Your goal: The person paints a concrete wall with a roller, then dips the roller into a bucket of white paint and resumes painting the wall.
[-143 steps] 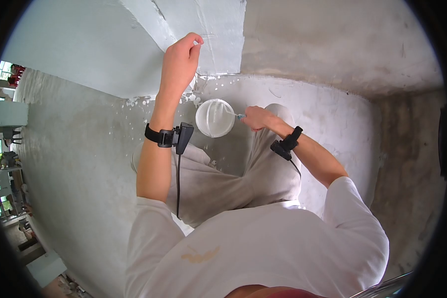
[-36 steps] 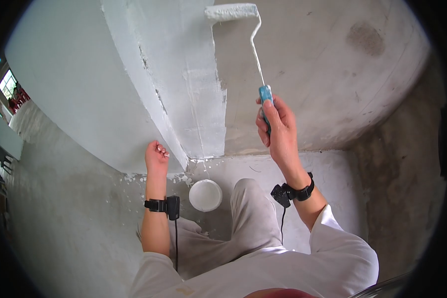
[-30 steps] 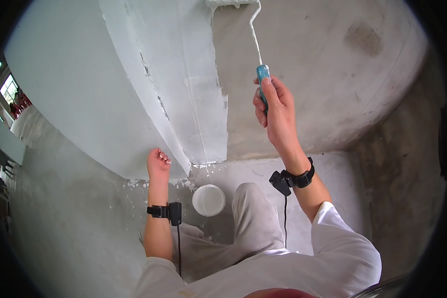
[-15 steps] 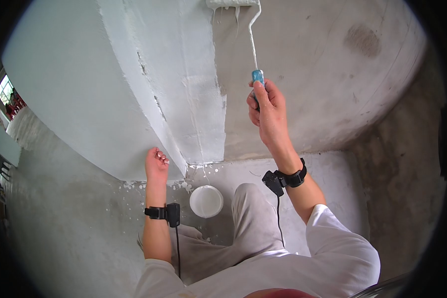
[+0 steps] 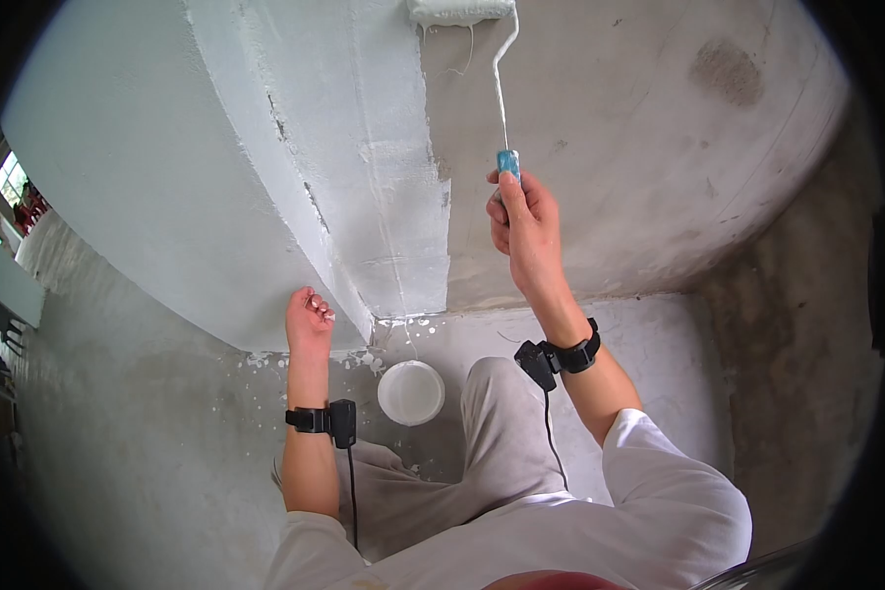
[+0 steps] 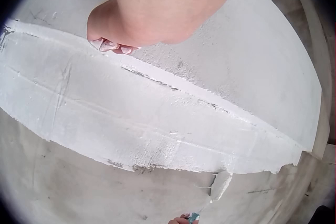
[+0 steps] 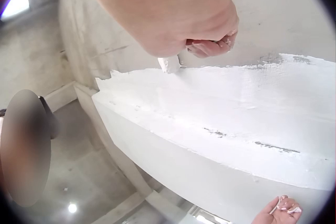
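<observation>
My right hand (image 5: 531, 236) grips the blue handle (image 5: 508, 164) of a paint roller. Its white, paint-loaded sleeve (image 5: 460, 12) lies at the edge of the wet white band on the wall, with thin drips below it. In the right wrist view, the sleeve (image 7: 169, 65) shows just past the curled fingers. The left hand (image 5: 309, 320) is held near the wall's lower left part, fingers curled, with white paint on the fingertips; nothing shows in it. The left wrist view shows this hand (image 6: 152, 11) with its painted fingertips, and the roller (image 6: 221, 186) on the band's far edge.
A round white bucket (image 5: 411, 393) of white paint stands on the floor (image 5: 167, 423) by the bent knee (image 5: 497, 388). White splashes dot the floor along the wall's foot. Bare grey wall (image 5: 619, 147) extends right of the painted band. Windows and red objects appear far left.
The roller went from the bucket area up to the wall. Over the last second the right hand shifted slightly left and down, while the drips under the sleeve changed shape. The left hand barely moved lately.
</observation>
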`<state>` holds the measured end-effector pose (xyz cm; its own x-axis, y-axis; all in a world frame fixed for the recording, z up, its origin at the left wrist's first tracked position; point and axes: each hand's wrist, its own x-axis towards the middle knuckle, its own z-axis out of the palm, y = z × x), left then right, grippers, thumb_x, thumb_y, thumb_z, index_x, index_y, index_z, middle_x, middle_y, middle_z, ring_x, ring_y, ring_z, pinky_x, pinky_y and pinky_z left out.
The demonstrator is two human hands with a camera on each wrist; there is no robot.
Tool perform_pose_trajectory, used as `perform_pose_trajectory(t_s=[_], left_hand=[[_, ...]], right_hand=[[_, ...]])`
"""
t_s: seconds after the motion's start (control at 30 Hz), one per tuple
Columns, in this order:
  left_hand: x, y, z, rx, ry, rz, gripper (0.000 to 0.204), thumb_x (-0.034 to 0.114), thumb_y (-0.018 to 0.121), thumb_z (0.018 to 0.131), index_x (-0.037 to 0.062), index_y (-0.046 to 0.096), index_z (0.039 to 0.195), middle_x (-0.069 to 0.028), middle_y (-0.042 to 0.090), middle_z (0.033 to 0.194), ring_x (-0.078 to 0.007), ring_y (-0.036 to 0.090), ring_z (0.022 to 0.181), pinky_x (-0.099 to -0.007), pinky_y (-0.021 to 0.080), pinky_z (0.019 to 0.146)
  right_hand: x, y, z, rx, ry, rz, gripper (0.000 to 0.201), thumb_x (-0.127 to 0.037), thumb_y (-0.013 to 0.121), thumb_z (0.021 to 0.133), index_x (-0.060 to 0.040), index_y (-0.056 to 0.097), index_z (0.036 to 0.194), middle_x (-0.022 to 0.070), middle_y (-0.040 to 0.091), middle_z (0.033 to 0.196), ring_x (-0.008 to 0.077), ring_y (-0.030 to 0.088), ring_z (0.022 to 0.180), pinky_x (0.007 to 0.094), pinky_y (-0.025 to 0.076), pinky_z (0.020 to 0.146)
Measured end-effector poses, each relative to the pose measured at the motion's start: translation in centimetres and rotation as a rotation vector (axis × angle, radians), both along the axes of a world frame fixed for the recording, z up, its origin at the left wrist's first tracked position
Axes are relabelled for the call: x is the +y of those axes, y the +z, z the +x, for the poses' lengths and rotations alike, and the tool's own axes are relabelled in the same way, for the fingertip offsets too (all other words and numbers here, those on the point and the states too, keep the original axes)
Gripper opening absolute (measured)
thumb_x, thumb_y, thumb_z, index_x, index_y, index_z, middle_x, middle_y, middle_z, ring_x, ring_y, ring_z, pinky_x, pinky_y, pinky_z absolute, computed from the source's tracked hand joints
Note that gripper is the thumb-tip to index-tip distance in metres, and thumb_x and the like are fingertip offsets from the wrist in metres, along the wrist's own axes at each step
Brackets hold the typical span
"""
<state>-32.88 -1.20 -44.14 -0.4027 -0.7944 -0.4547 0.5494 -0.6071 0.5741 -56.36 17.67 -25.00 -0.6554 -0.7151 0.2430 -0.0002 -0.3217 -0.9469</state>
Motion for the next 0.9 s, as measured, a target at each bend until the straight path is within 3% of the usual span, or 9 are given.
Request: perform_pose_trajectory(t_s=[0.3,0.37,0.9], left_hand=[[-0.1,-0.3,-0.1,0.007,-0.020,-0.014,0.009,0.017,0.054,0.087,0.0134,0.050,0.080,0.0030,0.041,0.061,-0.0105,0.040,0.056,-0.0262,0.033,0.054],[0.1,-0.2,-0.1,0.004,-0.015,-0.013,0.009,0.017,0.054,0.087,0.0134,0.050,0.080,0.0030,0.041,0.061,-0.0106,0.040,0.056,-0.0261,0.033,0.054],[0.0,-0.1,0.0,0.009,-0.011,-0.012,0.009,0.016,0.054,0.086,0.0136,0.049,0.079,0.0032,0.041,0.060,-0.0104,0.039,0.055,-0.0261,0.033,0.053]], right_hand=[[0.2,-1.7,0.1,-0.022,-0.014,0.022,0.031,-0.035,0.051,0.099,-0.0038,0.053,0.096,-0.0062,0.039,0.064,0.0001,0.027,0.046,0.0190,0.019,0.039],[0.3,-1.9,0.2,-0.054,-0.026,0.031,0.027,-0.028,0.051,0.099,-0.0025,0.053,0.091,-0.0059,0.040,0.063,0.0005,0.029,0.047,0.0198,0.022,0.040],[0.2,-2.9,1.0,-0.025,-0.064,0.028,0.028,-0.029,0.050,0.099,-0.0037,0.052,0.088,-0.0062,0.040,0.063,0.0004,0.030,0.048,0.0201,0.022,0.041]])
